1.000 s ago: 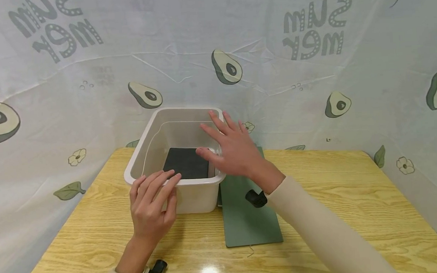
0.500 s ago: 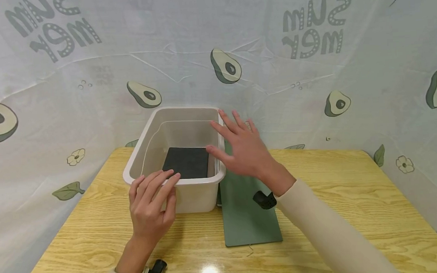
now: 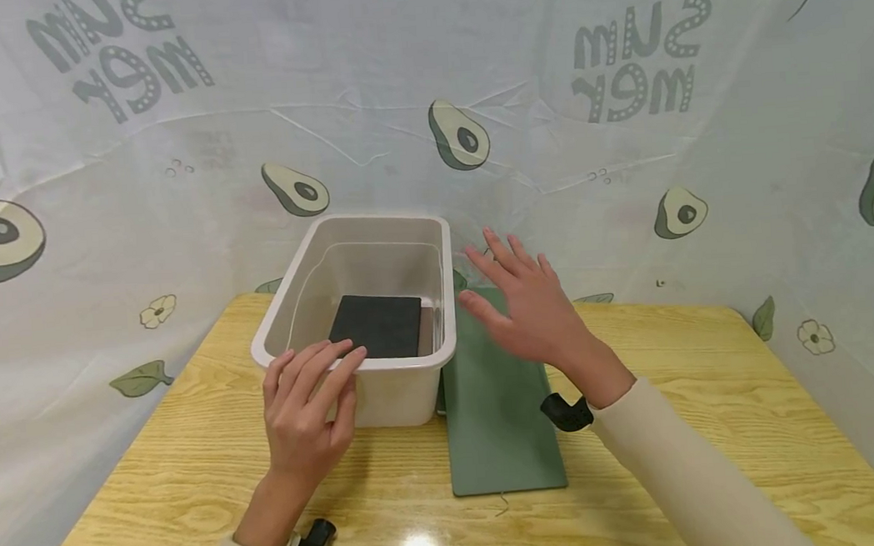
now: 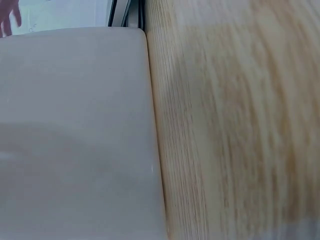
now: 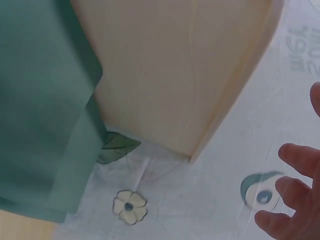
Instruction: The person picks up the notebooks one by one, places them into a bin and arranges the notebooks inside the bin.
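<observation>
A white plastic bin (image 3: 399,392) stands on the table, with a flat black square item (image 3: 377,325) and a brownish one partly beneath it inside. My left hand (image 3: 306,410) holds the bin's near rim, fingers bent over the edge and thumb against the outer wall. The left wrist view shows that outer wall (image 4: 75,125) but not the hand's fingers. To the right of the bin lies a flat green folder-like item (image 3: 502,423). Above its far part is my right hand (image 3: 533,309), fingers spread and holding nothing; several of its fingertips (image 5: 295,192) enter the right wrist view.
The bin and the green item lie on a wood-grain table (image 3: 679,425). A pale curtain (image 3: 550,157) printed with avocados hangs close behind the bin and along the sides. Under the green item's left edge, a darker edge shows beside the bin.
My right hand has moved right, from over the bin's right rim to above the green item, fingers still spread. My left hand has stayed on the near rim.
</observation>
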`<control>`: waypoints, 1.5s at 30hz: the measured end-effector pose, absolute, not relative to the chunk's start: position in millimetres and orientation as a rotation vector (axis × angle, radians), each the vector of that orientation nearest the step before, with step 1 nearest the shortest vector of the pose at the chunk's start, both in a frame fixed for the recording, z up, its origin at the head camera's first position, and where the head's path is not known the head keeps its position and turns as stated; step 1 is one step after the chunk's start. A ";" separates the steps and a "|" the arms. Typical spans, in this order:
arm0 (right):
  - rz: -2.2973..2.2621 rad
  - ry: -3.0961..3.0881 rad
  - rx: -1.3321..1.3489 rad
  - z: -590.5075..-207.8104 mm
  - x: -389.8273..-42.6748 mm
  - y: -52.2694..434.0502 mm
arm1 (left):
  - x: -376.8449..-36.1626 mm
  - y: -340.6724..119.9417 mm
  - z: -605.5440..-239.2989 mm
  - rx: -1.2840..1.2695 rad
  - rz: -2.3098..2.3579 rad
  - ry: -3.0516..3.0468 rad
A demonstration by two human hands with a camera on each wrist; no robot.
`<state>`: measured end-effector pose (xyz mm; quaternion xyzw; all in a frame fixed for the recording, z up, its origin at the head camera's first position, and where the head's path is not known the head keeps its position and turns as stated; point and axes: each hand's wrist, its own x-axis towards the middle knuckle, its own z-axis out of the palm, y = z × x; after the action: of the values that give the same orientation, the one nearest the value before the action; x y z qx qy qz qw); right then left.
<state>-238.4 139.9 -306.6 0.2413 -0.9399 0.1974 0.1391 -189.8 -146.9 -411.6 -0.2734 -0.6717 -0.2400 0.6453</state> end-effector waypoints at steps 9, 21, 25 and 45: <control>0.637 -2.713 0.607 -316.0 -233.6 172.0 | -189.3 -148.1 -413.1 -0.620 -0.534 -1.543; 0.624 -2.713 0.537 -315.7 -218.6 201.8 | -189.9 -148.1 -413.7 -0.619 -0.529 -1.548; 0.606 -2.707 0.546 -315.7 -216.5 202.9 | -189.8 -148.0 -412.8 -0.617 -0.534 -1.542; 0.508 -2.790 0.664 -352.7 -206.9 195.3 | -189.1 -148.7 -413.4 -0.612 -0.529 -1.550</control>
<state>-206.9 195.3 -352.7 0.2264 -0.9516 0.1732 0.1146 -189.1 -148.7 -413.4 -0.2684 -0.6800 -0.2320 0.6416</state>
